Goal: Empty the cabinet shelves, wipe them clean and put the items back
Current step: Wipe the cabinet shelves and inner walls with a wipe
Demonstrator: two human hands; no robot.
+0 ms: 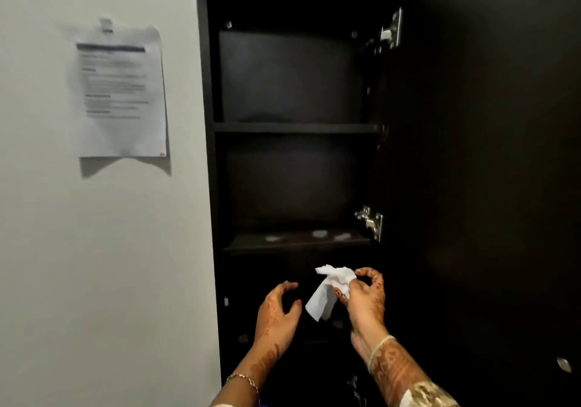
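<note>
wiping step: cabinet [207, 123] shelves bare, right hand [364, 296] pinching crumpled tissue [330, 284], left hand [278, 312] released; next, swab pale smudges [319, 234] on lower shelf [295, 244].

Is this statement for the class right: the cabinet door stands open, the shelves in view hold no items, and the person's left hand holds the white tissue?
Wrong on one count: the head view shows the right hand holding the white tissue; the left hand is open and holds nothing. The rest stands.
</note>
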